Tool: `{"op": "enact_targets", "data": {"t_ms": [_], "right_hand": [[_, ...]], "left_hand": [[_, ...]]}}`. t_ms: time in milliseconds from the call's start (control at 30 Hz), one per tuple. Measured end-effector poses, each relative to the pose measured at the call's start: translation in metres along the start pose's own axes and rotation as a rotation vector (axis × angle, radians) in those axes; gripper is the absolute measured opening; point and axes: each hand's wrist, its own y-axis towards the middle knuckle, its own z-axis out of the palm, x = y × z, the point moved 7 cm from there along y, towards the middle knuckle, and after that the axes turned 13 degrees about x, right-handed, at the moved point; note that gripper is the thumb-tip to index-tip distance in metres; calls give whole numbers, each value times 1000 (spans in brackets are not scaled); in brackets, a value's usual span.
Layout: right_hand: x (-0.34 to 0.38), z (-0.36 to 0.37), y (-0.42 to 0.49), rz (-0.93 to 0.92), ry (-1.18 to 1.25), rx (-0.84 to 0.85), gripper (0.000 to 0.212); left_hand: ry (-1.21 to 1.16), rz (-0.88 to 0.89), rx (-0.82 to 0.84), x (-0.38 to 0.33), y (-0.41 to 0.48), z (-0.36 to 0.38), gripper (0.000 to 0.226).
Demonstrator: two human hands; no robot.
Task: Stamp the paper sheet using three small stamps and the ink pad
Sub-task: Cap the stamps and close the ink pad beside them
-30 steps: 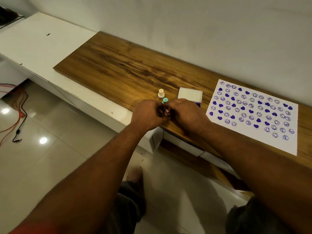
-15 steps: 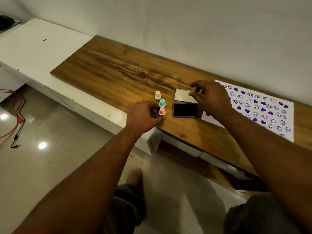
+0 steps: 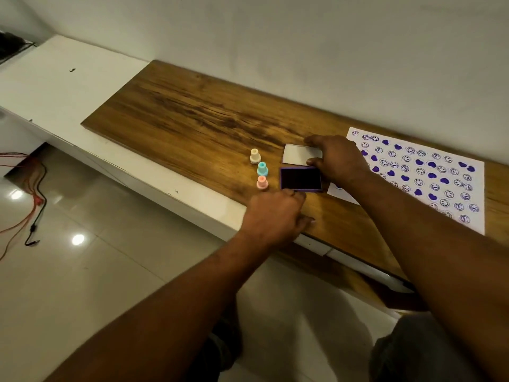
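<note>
- left hand point(image 3: 275, 213), shifted off the stamps point(image 3: 262, 168), is curling at the pad's point(image 3: 300, 178) near edge; grip unclear.
- right hand point(image 3: 337, 158) is pinching the lid point(image 3: 298, 155), now lying behind the opened pad: inking can begin.
- three stamps standing left of one pad; one paper point(image 3: 418, 172), crowded with prints, lying right.

3 stamps point(image 3: 261, 169) in row just L of ink pad point(image 3: 300, 179), lid point(image 3: 298, 155) behind it, paper sheet point(image 3: 429, 172) to R, all on board point(image 3: 192, 114).
</note>
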Motion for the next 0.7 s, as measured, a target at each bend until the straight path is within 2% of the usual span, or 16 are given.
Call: {"op": "enact_targets", "data": {"t_ms": [67, 300, 533, 700], "right_hand": [[-2, 1, 4, 8, 17, -8, 60], [4, 0, 7, 3, 107, -21, 65], [20, -11, -10, -173, 116, -63, 29], [34, -14, -39, -274, -20, -57, 26]], "left_hand": [[14, -13, 104, -5, 4, 11, 67], [10, -66, 195, -1, -7, 22, 84], [32, -73, 197, 4, -6, 23, 86], [31, -84, 188, 9, -4, 20, 79]]}}
